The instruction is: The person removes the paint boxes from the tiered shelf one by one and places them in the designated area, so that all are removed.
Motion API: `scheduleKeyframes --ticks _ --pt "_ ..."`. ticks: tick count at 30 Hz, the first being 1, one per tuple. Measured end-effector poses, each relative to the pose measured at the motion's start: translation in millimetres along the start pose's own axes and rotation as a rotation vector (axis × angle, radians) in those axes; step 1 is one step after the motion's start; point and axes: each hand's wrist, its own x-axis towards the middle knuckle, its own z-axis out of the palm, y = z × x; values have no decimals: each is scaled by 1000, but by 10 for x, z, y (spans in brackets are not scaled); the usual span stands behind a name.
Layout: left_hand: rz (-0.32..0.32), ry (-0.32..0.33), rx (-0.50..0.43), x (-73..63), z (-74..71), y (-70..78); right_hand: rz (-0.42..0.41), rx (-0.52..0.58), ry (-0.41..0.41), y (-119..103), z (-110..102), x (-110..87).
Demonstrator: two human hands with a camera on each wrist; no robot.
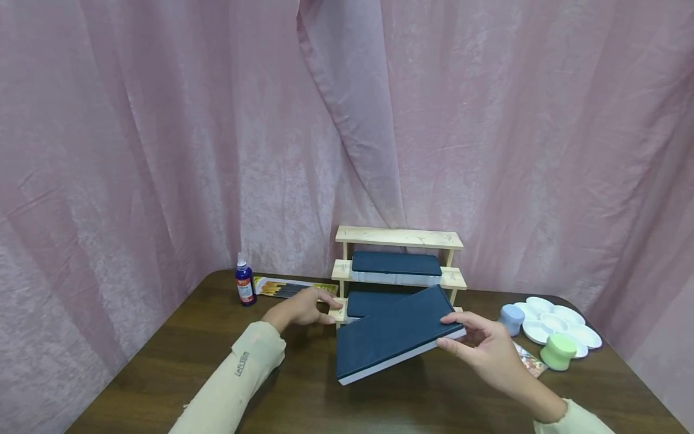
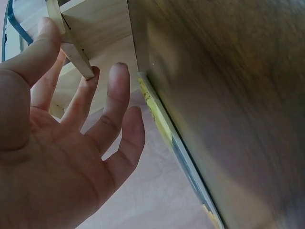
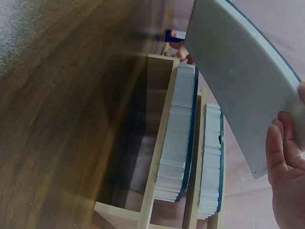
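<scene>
My right hand (image 1: 485, 346) grips the right end of a flat dark blue box (image 1: 393, 331), thumb underneath and fingers on top. It is tilted in front of a stepped wooden rack (image 1: 400, 237), its left end lower. In the right wrist view its underside is smooth and white. My left hand (image 1: 303, 308) pinches the left end of the rack's lowest board (image 2: 76, 57) between thumb and fingers; its other fingers are spread. A similar blue-topped box (image 1: 396, 264) lies on the middle tier. Another blue-topped box (image 1: 368, 302) on the lowest tier is partly hidden by the held one.
A blue bottle (image 1: 246, 283) and a packet of brushes (image 1: 287, 287) stand and lie at the back left. On the right are a white flower-shaped palette (image 1: 554, 322), a blue sponge (image 1: 511, 318), a green sponge (image 1: 558, 351) and a colourful packet (image 1: 530, 360). Pink curtains hang behind.
</scene>
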Motion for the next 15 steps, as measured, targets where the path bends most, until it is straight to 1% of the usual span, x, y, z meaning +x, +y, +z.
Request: scheduleKeyframes --ticks 6,12,15 --pt "-11 5 3 9 -8 9 0 18 -14 12 54 -21" --pt "-1 -4 4 14 -3 -8 21 35 -46 11 139 -60" --pt "-7 -8 2 18 2 -21 33 23 -54 4 179 -72"
